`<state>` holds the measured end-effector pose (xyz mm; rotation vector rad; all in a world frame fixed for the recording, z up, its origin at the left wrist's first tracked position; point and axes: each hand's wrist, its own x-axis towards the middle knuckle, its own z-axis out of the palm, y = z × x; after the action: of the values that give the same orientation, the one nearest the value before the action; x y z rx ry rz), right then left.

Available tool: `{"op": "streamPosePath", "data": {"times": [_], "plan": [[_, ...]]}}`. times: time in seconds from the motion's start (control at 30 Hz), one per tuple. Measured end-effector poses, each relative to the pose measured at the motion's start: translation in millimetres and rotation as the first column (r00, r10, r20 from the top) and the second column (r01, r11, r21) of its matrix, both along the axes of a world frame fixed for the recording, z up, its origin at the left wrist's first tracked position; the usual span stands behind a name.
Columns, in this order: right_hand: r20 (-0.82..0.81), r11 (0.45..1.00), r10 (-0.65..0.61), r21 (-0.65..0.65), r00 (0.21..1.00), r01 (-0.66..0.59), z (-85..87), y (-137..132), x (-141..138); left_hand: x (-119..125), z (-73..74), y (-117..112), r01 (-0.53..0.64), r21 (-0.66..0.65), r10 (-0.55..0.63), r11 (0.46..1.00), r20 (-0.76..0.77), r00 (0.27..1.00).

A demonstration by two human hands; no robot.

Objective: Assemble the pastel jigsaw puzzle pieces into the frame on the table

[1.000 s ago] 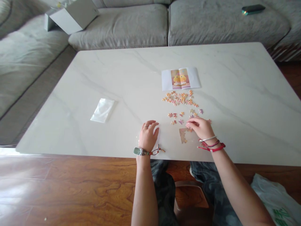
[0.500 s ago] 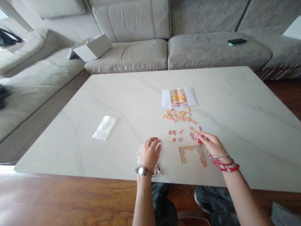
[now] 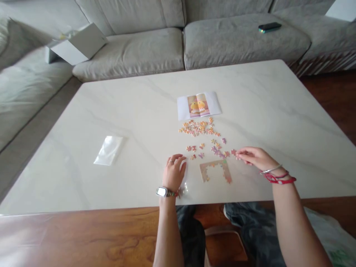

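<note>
Left of the right hand (image 3: 258,158), in the head view, lies a 3-sided puzzle frame (image 3: 213,164); that hand pinches at a pink puzzle piece (image 3: 233,152), gripped or not I cannot tell. The left hand (image 3: 172,175) is loosely curled, free. Beyond both sit loose pieces (image 3: 196,128) and a printed sheet (image 3: 198,105); nearer, right of both, a plastic bag (image 3: 325,228) bears unreadable green writing (image 3: 339,256).

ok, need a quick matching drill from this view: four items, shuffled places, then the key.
Items
1. joined puzzle section
2. printed picture sheet
3. clear plastic packet
4. dark device

Places
A. just beyond the loose-piece heap
B. on the sofa
C. between left hand and right hand
D. out to the left of the left hand

Pairs: 1-C, 2-A, 3-D, 4-B
</note>
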<state>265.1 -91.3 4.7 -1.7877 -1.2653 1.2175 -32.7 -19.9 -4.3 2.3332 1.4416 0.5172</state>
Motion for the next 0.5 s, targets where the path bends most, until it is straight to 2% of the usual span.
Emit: {"op": "streamPosePath", "data": {"times": [0.13,0.27,0.5], "plan": [[-0.174,0.982,0.107,-0.135,0.979,-0.132,5.8,-2.6,-11.6,5.0,-1.2,-2.2,-0.002,-0.014,0.002,1.0,-0.005,1.0],[-0.311,0.956,0.116,-0.223,0.943,-0.191,2.8,-8.1,-21.0,7.6,-2.8,-2.5,0.013,-0.002,-0.013,1.0,-0.01,1.0],[-0.282,0.918,0.182,-0.295,0.942,-0.265,1.8,-11.1,-18.7,10.8,-6.7,-0.9,0.036,0.02,-0.035,0.999,-0.045,0.998]]}}
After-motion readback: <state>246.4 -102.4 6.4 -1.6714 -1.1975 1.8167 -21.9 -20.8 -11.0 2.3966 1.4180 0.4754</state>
